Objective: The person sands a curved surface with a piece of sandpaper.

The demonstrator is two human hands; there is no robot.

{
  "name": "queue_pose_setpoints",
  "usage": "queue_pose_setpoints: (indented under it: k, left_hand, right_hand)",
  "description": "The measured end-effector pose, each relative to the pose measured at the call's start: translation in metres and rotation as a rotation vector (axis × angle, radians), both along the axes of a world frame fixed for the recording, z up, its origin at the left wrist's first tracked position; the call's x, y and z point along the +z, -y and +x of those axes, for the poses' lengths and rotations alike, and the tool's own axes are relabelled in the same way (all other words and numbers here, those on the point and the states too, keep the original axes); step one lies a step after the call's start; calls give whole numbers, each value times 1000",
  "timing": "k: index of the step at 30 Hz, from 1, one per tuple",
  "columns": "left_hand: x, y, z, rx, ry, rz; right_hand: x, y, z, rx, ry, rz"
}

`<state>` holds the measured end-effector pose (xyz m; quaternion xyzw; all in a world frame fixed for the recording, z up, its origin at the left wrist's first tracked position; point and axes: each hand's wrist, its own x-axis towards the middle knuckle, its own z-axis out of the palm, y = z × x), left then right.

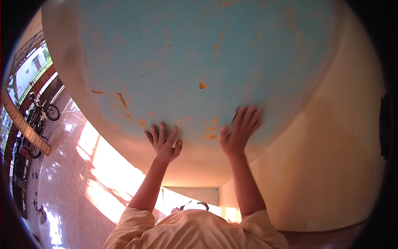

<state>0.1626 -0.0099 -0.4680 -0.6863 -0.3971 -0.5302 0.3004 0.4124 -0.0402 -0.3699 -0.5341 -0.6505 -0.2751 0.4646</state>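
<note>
Head view: large pale-blue painted surface with orange chipped patches (pixel 199 62), filling the upper frame. Left hand (pixel 164 143), grip released, fingers spread, palm flat against the surface's lower edge. Right hand (pixel 238 130), grip released, fingers spread, pressed flat just beside the left, on the same surface. Cream wall (pixel 331 166) right of the surface. Sunlit tiled floor (pixel 74 166) and parked bicycle (pixel 43 110) left of it.

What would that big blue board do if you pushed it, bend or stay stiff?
The blue board would probably stay stiff: it looks flat under both pressed hands, left and right. It is likely heavy, being so wide. Its chipped paint hints at a rough, non-slippery face that may flake.
</note>
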Motion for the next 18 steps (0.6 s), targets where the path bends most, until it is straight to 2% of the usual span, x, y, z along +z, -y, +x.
queue_pose_setpoints:
  k: [3,5,7,9,11,13,15,16,18]
  left_hand:
    - [1,-3,2,-9,15,27]
    - [-1,-2,3,0,30,22]
    - [-5,-1,4,2,33,16]
    - [-8,0,4,1,36,11]
    - [-13,-1,4,-4,37,30]
    - [-17,1,3,-1,30,20]
    - [-19,1,4,6,24,13]
    - [-20,0,4,4,24,14]
    - [-22,-1,3,11,22,13]
  right_hand:
    - [81,4,4,32,-43,53]
    - [74,4,6,32,-50,37]
    - [9,-4,5,-36,-7,72]
    - [-89,1,4,-125,88,-90]
    - [-183,17,2,-50,120,-262]
    - [-192,28,-1,-8,86,-288]
    - [-179,29,0,24,96,-301]
    - [-146,24,1,11,135,-295]
    - [-61,10,1,9,34,-148]
